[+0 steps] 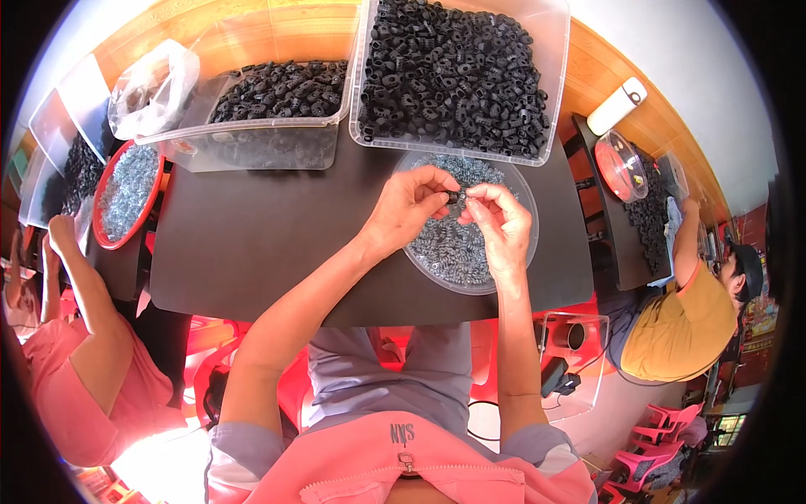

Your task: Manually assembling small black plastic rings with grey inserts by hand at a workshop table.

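Note:
Above the round clear tray (532,220), my two hands meet fingertip to fingertip. My left hand (409,204) is closed in a pinch on a small black plastic part (453,198). Against that part, my right hand (501,220) pinches with thumb and forefinger; a tiny shiny piece seems to be between them, too small to name. Many small silvery-blue pieces, coiled like springs (453,250), fill the tray beneath my hands. Behind it stands a clear bin (356,134) heaped with black plastic parts (453,76) like the one I hold.
A second clear bin (252,153) with black parts stands on the dark table (277,227), a plastic bag (151,88) beside it. At left, a person in pink (101,370) works near a red-rimmed tray (105,227). Another person in yellow (684,328) sits at right by heaped black parts.

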The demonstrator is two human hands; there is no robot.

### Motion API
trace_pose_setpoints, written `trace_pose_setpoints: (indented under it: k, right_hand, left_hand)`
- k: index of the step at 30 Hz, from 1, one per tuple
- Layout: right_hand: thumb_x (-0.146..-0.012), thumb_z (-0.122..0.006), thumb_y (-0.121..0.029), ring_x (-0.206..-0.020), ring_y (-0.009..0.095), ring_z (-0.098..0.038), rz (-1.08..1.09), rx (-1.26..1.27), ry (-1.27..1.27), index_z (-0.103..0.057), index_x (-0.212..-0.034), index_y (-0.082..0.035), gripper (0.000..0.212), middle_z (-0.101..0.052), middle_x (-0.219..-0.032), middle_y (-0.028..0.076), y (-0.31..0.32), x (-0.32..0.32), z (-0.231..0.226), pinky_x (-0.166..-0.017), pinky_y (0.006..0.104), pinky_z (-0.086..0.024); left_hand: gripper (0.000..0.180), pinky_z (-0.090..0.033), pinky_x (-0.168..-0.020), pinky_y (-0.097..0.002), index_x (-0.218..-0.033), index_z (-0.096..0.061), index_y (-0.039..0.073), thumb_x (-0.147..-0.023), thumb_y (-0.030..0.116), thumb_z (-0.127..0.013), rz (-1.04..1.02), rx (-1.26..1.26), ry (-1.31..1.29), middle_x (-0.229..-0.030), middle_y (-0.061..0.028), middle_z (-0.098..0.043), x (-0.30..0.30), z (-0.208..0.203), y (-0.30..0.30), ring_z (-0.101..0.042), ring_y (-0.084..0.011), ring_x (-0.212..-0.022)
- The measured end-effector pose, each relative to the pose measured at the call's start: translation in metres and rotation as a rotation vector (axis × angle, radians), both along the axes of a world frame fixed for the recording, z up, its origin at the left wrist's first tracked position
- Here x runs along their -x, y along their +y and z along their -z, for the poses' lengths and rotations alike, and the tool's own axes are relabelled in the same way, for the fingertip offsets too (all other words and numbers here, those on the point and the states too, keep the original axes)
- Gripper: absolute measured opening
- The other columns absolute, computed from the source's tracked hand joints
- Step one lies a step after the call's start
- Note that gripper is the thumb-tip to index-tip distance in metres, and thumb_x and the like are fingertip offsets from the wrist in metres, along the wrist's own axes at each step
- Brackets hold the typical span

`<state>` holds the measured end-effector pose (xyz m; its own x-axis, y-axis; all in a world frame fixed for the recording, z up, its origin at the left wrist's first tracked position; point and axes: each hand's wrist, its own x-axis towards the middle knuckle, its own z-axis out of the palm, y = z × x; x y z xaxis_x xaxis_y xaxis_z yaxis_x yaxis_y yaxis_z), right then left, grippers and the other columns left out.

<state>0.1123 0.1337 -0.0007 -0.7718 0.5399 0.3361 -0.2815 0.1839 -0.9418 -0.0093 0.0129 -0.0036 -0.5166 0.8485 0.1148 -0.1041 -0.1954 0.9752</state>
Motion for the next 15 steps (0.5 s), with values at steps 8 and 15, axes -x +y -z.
trace_pose_setpoints:
  k: [8, 15]
  right_hand:
    - [-0.085, -0.060, 0.007, -0.076, 0.012, -0.061, -0.017, -0.103, 0.012, -0.062, -0.098, 0.004, 0.014, -0.057, -0.092, 0.007, -0.0004, 0.0002, 0.0006, -0.069, 0.0244, -0.054]
    - [-0.078, -0.067, 0.008, -0.077, 0.009, -0.058, 0.070, -0.024, 0.009, -0.060, -0.092, 0.002, 0.016, -0.058, -0.086, 0.004, -0.0029, -0.0007, 0.0015, -0.069, 0.0220, -0.051]
  left_hand:
    - [0.017, -0.050, -0.075, -0.0255, -0.103, -0.059, -0.002, -0.088, -0.001, -0.052, 0.020, 0.001, 0.031, -0.092, -0.0050, -0.062, 0.0005, 0.0009, 0.0005, -0.060, -0.0099, -0.081]
    - [0.020, -0.049, -0.074, -0.0250, -0.100, -0.063, 0.000, -0.088, -0.005, -0.048, -0.042, -0.013, 0.091, -0.095, -0.0038, -0.062, 0.0002, 0.0050, 0.0027, -0.059, -0.0101, -0.080]
